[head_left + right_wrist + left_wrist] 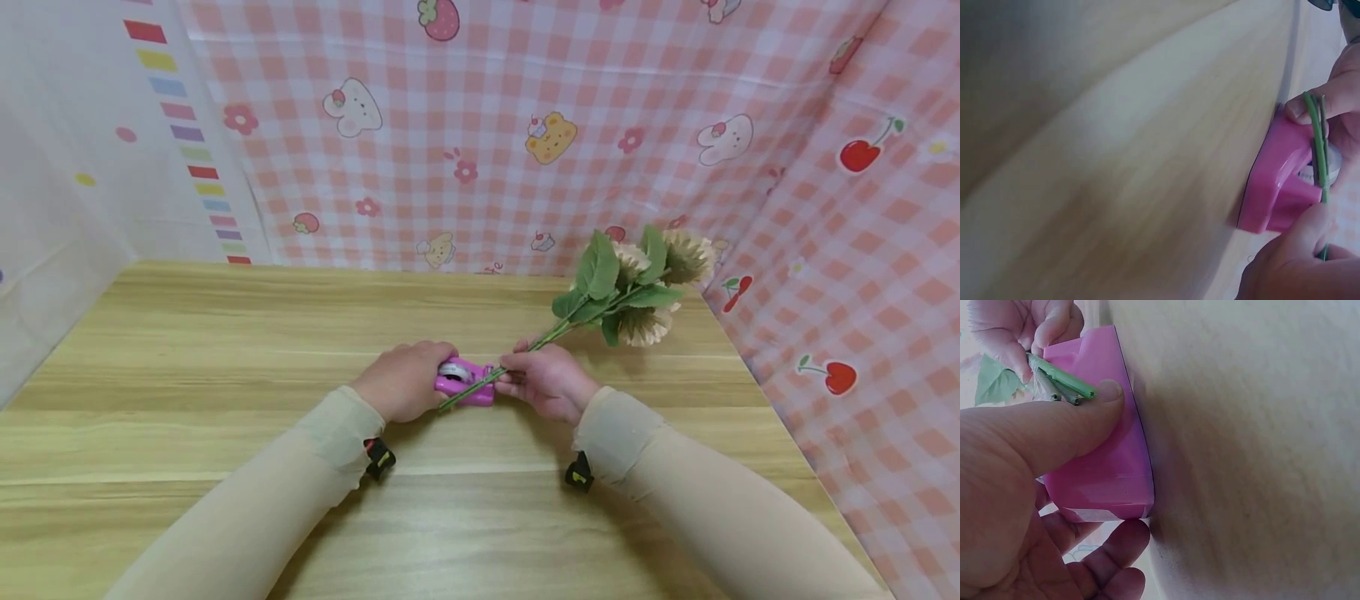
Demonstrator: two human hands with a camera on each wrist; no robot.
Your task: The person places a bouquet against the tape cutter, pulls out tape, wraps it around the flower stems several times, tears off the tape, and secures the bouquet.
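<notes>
A pink tape dispenser with a roll of clear tape sits on the table in front of me. My left hand grips its rear end, thumb along the near side, as the left wrist view shows. My right hand pinches the green stems of an artificial flower bunch close to the dispenser's front end. The cut stem ends cross over the dispenser beside my left thumb. Pale cream flower heads and green leaves point away to the far right.
The wood-grain table spreads out on both sides of the hands. A pink checked cloth hangs behind it and along the right side, with white cloth at the left. The flower heads lie near the back right corner.
</notes>
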